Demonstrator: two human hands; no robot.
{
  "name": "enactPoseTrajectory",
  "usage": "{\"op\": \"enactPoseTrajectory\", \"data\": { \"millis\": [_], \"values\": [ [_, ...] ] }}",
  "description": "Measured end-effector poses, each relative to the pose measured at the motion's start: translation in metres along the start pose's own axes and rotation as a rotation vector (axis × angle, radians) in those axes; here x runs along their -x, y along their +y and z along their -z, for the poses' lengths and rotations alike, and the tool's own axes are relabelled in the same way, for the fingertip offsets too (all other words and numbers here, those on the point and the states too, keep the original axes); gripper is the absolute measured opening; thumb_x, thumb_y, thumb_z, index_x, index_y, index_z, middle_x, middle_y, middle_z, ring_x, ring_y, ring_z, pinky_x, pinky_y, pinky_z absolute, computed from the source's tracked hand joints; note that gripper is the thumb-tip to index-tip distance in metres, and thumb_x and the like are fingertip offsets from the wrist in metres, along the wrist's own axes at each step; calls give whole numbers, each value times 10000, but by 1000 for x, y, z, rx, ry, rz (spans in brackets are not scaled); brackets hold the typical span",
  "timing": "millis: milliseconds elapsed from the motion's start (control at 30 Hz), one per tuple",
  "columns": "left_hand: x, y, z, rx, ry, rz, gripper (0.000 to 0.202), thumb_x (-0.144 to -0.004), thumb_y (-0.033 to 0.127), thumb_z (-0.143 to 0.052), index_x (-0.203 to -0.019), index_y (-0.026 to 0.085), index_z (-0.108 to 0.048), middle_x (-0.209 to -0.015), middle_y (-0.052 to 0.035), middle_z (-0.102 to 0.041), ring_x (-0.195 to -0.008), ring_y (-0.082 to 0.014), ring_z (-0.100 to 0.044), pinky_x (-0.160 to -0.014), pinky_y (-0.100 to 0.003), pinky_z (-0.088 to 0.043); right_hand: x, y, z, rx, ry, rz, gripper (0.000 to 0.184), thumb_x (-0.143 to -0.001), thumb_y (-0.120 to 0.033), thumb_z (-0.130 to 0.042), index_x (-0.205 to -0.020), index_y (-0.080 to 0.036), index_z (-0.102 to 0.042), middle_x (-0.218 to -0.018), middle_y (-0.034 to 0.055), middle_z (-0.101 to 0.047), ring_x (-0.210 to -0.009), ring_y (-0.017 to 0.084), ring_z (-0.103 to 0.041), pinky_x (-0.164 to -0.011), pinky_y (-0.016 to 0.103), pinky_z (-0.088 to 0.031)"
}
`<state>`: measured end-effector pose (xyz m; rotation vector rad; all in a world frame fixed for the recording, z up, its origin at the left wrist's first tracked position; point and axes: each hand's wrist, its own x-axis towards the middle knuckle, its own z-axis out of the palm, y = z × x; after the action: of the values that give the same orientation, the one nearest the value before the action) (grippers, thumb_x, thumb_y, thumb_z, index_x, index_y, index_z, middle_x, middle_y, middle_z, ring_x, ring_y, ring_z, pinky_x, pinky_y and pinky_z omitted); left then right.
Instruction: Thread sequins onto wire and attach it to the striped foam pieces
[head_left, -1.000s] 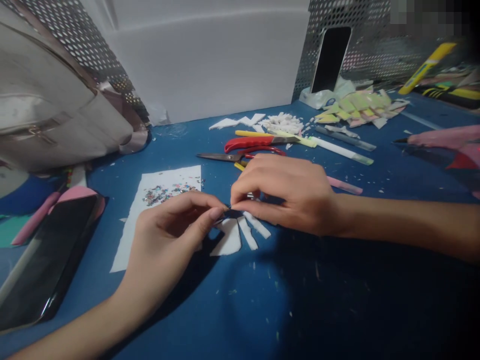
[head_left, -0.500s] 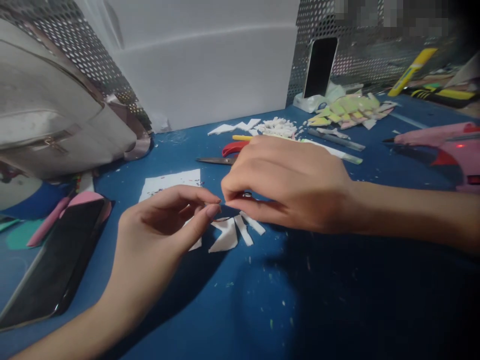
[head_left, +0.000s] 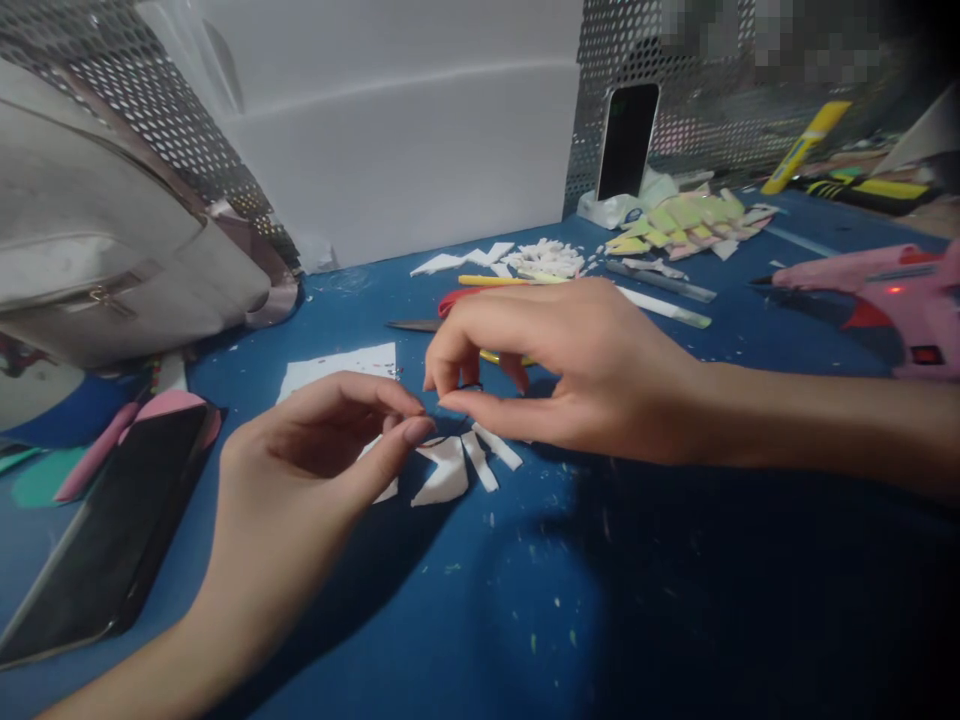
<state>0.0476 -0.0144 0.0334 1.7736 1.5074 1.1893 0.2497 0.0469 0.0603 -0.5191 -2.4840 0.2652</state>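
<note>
Both my hands, left (head_left: 300,470) and right (head_left: 570,370), pinch together mid-frame over white paper strips (head_left: 457,465) on the scrap-littered blue tabletop (head_left: 525,600); perforated metal panel (head_left: 705,100) upper right.

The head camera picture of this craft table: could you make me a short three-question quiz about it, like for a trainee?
1. True or false: the glue gun lies on the person's left side.
2. What lies just under the left hand and the right hand? A. white paper strips B. coins C. a sponge
3. What leans upright against the perforated metal panel at the back?

Key: 1 false; 2 A; 3 a phone.
</note>
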Motion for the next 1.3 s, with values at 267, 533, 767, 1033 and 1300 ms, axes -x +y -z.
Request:
{"op": "enactPoseTrajectory", "data": {
  "millis": [267,533,767,1033,1300],
  "values": [
    [3,3,-3,95,11,-36,85,-816,227,-728,-812,271,-655,-826,38,-663,-758,-128,-622,-719,-195,-533,0,1,-6,-309,24,-132,14,-868,-145,-610,-869,-159,-610,-854,-2,-662,-749,94,-580,-630,200,-447],
    [4,4,-4,86,8,-23,83,-814,212,-723,-789,250,-654,-778,44,-655,-729,-116,-603,-707,-182,-519,1,-2,-9,-375,38,-163,21,-863,-151,-624,-850,-156,-607,-834,2,-663,-740,100,-597,-664,207,-487],
    [0,2,-5,89,-29,9,52,-789,225,-735,-811,246,-693,-804,22,-699,-742,-148,-635,-710,-219,-534,1,-3,-9,-388,66,-182,51,-841,-122,-634,-823,-160,-606,-775,-6,-644,-710,103,-574,-676,225,-495],
    [-1,5,-5,98,-67,41,23,-798,218,-717,-790,226,-738,-814,9,-740,-760,-148,-663,-718,-209,-539,1,-4,-9,-446,72,-209,49,-832,-114,-633,-832,-156,-609,-786,-8,-641,-718,99,-579,-681,227,-504],
    [-2,4,-2,168,-92,-7,58,-792,166,-727,-780,221,-742,-798,23,-742,-754,-113,-659,-705,-159,-530,-1,-1,-6,-408,57,-207,38,-842,-158,-633,-819,-160,-602,-822,9,-672,-732,113,-614,-650,243,-509]
  ]
}}
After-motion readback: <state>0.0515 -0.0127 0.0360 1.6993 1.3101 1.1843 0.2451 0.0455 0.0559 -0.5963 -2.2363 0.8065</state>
